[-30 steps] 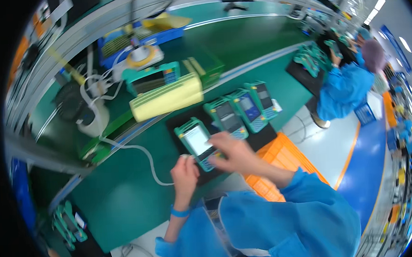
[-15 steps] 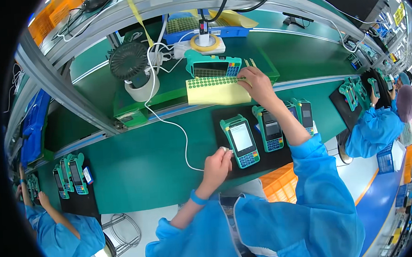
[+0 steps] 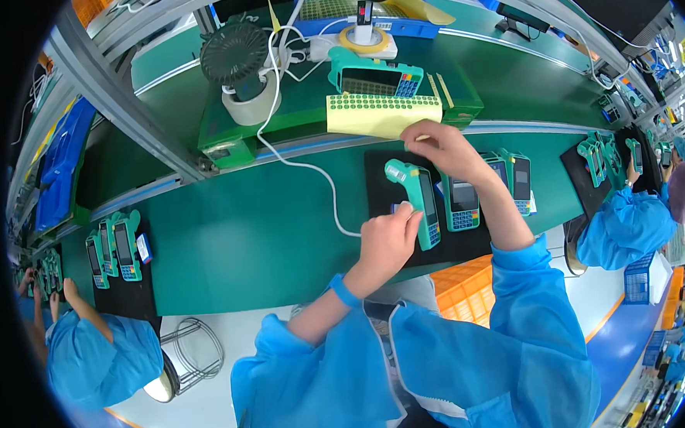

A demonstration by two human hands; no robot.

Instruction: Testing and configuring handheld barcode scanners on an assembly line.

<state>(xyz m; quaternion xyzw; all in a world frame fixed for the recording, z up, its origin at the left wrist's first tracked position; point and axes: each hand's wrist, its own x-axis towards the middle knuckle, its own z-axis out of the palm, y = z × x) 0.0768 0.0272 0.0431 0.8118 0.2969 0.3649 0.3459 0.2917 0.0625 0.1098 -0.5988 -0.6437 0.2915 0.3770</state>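
A green-cased card payment terminal is tipped on its side edge, its screen turned to the right. My left hand is closed on its left side, thumb and fingers together. A white cable runs down to this hand; its end is hidden. My right hand is above the terminal's top end, with thumb and forefinger pinched. Whatever they may hold is too small to name. Just beyond those fingers lies a pale yellow sheet with rows of round green stickers along its far part.
More terminals stand right of mine on a black mat. Another terminal lies on a green raised box beside a small fan and a tape roll. Co-workers sit at both sides; an orange crate is below.
My left hand has moved onto the terminal and turned it onto its side. My right hand has drawn back from the sticker sheet toward the terminal's top. The whole view has shifted.
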